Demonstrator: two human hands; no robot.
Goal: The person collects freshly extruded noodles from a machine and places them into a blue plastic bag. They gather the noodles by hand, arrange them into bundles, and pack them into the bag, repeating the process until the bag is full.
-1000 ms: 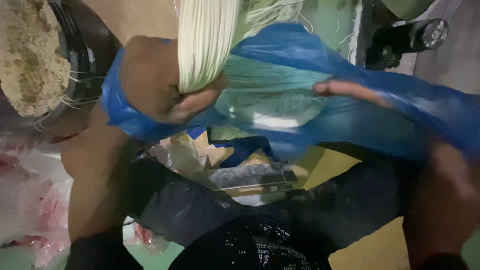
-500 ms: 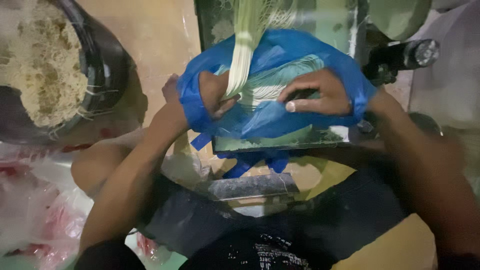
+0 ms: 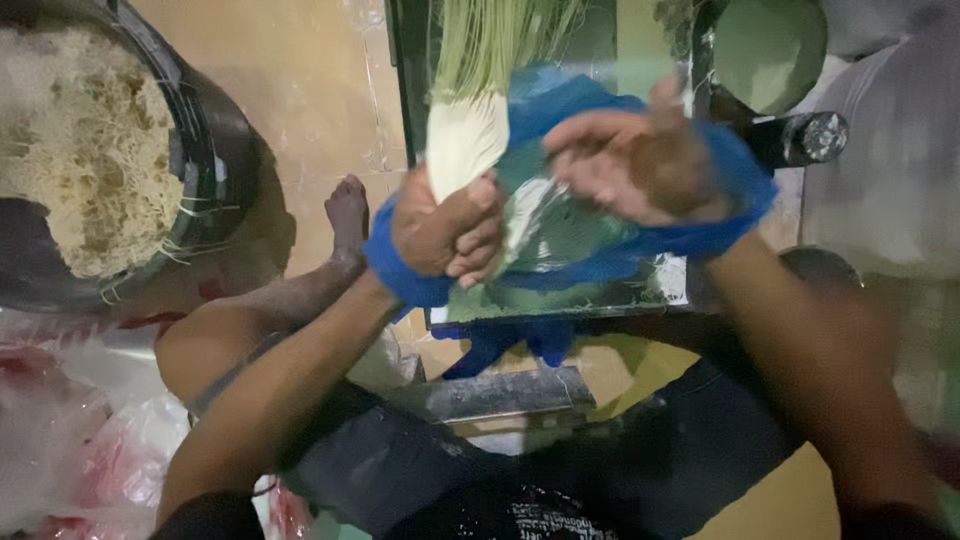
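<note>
Your left hand (image 3: pixel 447 232) gripped the noodle bundle (image 3: pixel 462 140) at the blue bag's (image 3: pixel 600 250) mouth. Your right hand (image 3: pixel 632 165), half a second earlier flat on the bag, had lifted, fingers spread wide, holding nothing. Bowl (image 3: pixel 215 150) stood left.

Open tan floor (image 3: pixel 300 110) lies to the left of the left hand (image 3: pixel 445 225), up to the dark bowl (image 3: pixel 215 130) of noodles and a bare foot (image 3: pixel 347 215). Ahead, the machine frame (image 3: pixel 405 80) and hanging noodle strands (image 3: pixel 490 40) block the way. Right of the right hand (image 3: pixel 635 165), a metal knob (image 3: pixel 810 138) juts in; the blue bag (image 3: pixel 720 225) wraps both wrists
</note>
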